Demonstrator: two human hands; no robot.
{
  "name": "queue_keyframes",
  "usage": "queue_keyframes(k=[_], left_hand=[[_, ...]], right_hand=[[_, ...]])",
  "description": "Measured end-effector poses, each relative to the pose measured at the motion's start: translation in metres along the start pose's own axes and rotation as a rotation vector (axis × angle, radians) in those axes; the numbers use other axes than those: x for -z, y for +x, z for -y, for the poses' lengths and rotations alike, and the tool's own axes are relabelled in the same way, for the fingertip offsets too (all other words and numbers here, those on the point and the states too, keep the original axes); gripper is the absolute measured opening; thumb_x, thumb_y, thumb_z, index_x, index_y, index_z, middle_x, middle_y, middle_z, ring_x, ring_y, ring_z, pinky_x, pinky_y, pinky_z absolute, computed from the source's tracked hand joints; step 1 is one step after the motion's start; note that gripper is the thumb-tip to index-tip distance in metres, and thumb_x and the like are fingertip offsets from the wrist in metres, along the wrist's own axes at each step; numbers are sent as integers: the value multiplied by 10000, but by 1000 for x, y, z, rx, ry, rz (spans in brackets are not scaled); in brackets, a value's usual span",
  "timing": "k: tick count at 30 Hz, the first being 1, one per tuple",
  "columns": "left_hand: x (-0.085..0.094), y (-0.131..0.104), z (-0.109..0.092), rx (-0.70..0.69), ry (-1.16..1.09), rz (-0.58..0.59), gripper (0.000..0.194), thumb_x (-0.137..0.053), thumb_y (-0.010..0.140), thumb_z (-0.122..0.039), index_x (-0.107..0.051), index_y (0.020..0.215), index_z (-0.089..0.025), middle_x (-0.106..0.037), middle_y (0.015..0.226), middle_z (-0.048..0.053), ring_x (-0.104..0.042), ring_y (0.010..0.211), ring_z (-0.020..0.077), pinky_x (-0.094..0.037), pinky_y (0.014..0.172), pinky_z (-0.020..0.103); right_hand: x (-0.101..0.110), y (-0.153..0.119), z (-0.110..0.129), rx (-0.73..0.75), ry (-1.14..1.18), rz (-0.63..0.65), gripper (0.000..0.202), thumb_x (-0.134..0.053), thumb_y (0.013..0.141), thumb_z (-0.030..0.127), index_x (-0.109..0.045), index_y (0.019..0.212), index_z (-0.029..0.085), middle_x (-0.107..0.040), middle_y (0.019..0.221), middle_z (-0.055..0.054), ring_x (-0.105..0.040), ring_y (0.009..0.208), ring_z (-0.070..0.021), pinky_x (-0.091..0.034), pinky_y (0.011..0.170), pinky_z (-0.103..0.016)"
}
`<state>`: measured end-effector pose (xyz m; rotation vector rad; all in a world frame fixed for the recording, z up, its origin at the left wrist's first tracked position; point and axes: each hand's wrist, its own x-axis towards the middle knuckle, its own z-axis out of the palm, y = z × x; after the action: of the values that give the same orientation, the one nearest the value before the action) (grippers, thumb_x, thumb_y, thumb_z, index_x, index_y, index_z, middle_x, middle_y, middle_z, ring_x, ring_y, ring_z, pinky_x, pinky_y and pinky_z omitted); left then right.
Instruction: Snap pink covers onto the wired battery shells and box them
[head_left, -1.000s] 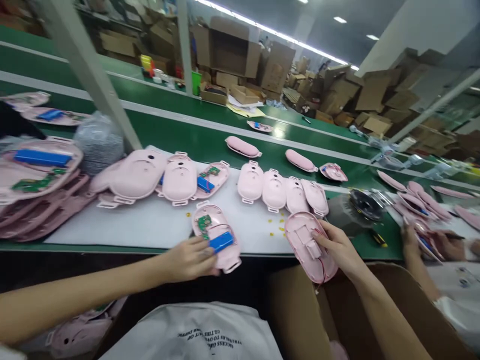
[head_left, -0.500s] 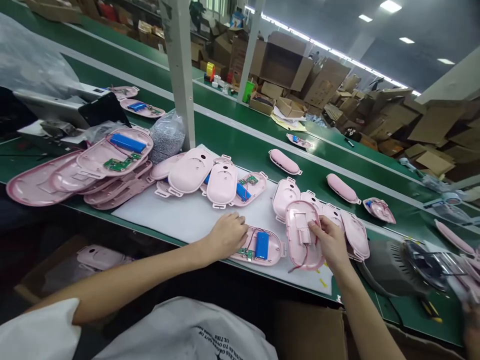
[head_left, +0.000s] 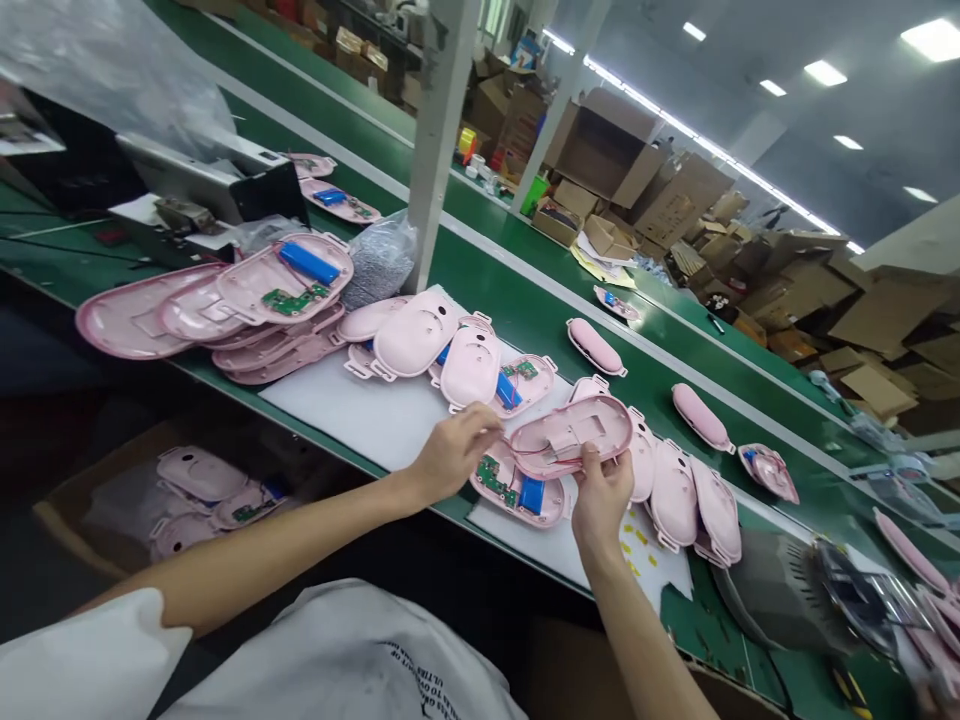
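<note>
My right hand [head_left: 602,490] grips a pink shell [head_left: 611,425] by its lower edge, its hollow inner side facing up, with thin red wires at its left end. Beside that end, the fingertips of my left hand [head_left: 459,445] are pinched together at the wires; whether they hold a wire is too small to tell. Partly under the held shell lies an open pink shell [head_left: 551,510] with a green circuit board [head_left: 495,480] and a blue battery [head_left: 532,495]. Both shells are over a white foam sheet [head_left: 330,405] on the green bench.
Pink shells [head_left: 150,310] are stacked at the left, and more [head_left: 675,490] lie right of my hands. A grey machine [head_left: 772,590] stands at the right. A metal post [head_left: 441,140] rises behind the bench. Below the bench edge, a box [head_left: 82,515] holds shells.
The held shell has turned from upright to nearly level and moved left over the open shell. My left hand has risen from the open shell to the wires. The view has shifted.
</note>
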<state>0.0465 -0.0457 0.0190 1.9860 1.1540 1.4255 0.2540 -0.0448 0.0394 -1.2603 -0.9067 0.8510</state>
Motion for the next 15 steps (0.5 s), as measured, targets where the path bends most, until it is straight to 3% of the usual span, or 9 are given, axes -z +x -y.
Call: queue_keyframes(k=[3, 5, 7, 10, 12, 15], left_hand=[[-11, -2, -3, -377, 346, -12, 150, -481, 926, -131, -623, 973, -137, -681, 1001, 109, -607, 979, 224, -507, 842, 359], [-16, -1, -4, -425, 471, -27, 181, -454, 921, -86, -632, 944, -114, -685, 904, 114, -609, 950, 234, -502, 788, 353], [-16, 0, -4, -425, 426, -21, 195, -451, 928, -102, -645, 914, -121, -677, 835, 102, -617, 923, 226, -491, 768, 341], [-11, 4, -3, -351, 84, 89, 173, -498, 939, -191, -663, 907, -151, -679, 836, 69, -626, 848, 176, -494, 772, 295], [-7, 6, -3, -182, -178, 126, 162, -518, 938, -222, -661, 915, -150, -682, 838, 54, -633, 803, 151, -505, 753, 264], [-5, 6, -2, 16, -352, -29, 148, -552, 921, -239, -668, 916, -146, -650, 906, 60, -633, 815, 147, -524, 758, 274]], right_hand=[[-23, -15, -2, 72, -53, 49, 364, -628, 802, 411, -496, 1071, 204, -622, 1043, -52, -617, 930, -169, -528, 844, -363], [-33, -19, 0, 94, -74, 24, 350, -610, 817, 405, -478, 1076, 212, -617, 1058, -50, -618, 939, -168, -521, 867, -374], [-39, -19, 2, 106, -98, 1, 338, -594, 826, 402, -461, 1076, 217, -612, 1072, -50, -618, 956, -168, -518, 880, -372], [-44, -17, 6, 83, -68, -35, 335, -602, 818, 397, -448, 1056, 218, -607, 1094, -65, -625, 964, -172, -536, 851, -354], [-45, -16, 8, 54, -18, -66, 353, -624, 799, 385, -448, 1057, 220, -595, 1145, -82, -626, 989, -176, -548, 835, -346], [-43, -15, 9, 26, -11, -40, 402, -615, 804, 395, -453, 1132, 228, -579, 1212, -92, -616, 1046, -185, -552, 851, -367]])
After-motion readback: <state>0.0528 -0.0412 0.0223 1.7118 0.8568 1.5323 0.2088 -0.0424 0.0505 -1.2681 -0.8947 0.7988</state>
